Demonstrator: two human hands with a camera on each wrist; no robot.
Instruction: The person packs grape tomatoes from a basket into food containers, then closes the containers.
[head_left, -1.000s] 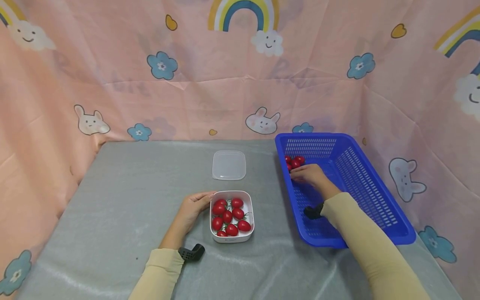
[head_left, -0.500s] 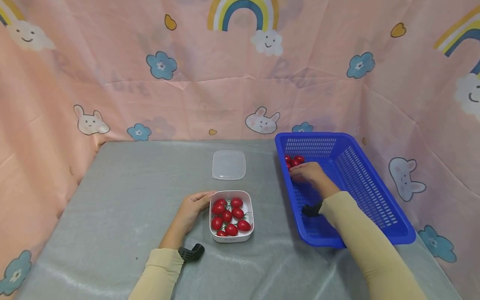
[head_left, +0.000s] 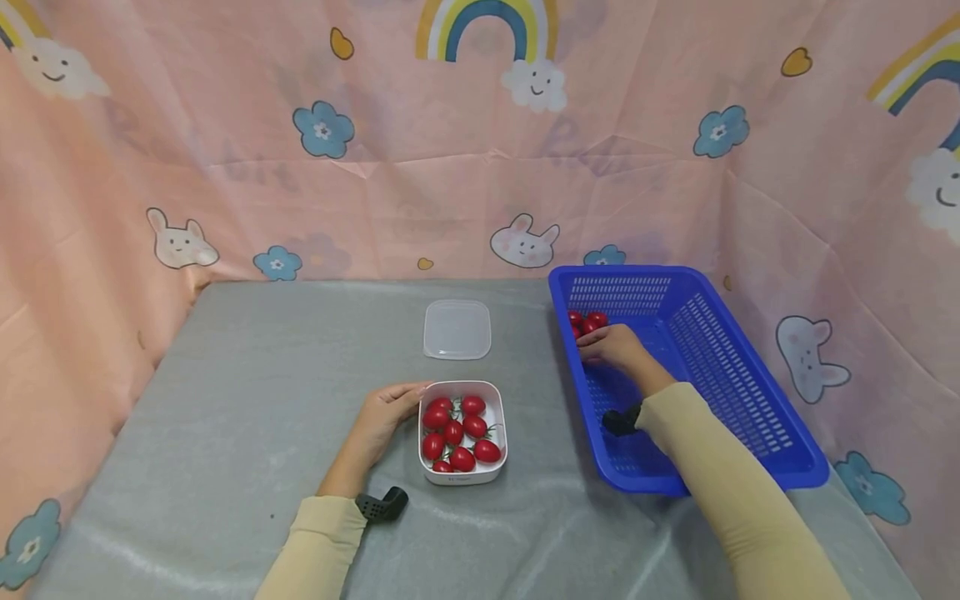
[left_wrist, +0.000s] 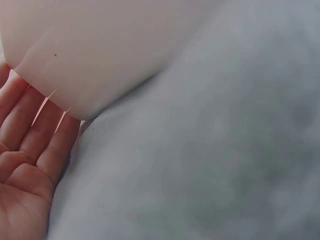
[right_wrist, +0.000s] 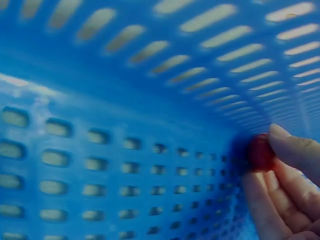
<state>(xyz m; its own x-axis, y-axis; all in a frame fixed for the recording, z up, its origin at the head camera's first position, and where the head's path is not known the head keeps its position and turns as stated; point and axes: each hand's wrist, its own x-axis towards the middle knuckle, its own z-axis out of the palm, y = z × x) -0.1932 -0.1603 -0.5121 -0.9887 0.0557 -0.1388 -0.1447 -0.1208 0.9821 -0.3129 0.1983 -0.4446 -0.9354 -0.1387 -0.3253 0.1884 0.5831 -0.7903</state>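
Observation:
A white square box [head_left: 462,478] with several red cherry tomatoes [head_left: 453,431] in it stands on the cloth in the head view. My left hand [head_left: 380,421] rests against its left side, fingertips at the far left corner. The left wrist view shows the fingers [left_wrist: 37,127] laid fairly straight along the pale box wall. To the right, my right hand [head_left: 618,346] reaches into a blue plastic basket [head_left: 750,367], by its left wall. Between thumb and fingers it pinches a cherry tomato [right_wrist: 261,152], seen in the right wrist view. More tomatoes [head_left: 592,323] lie just beyond that hand.
A clear lid [head_left: 457,330] lies flat on the grey cloth [head_left: 300,350] behind the white box. The basket's raised slotted walls surround my right hand. A pink printed curtain [head_left: 405,200] hangs at the back and sides.
Very little differs. My right hand has shifted slightly to the left inside the basket; my left hand and the white box stay in place.

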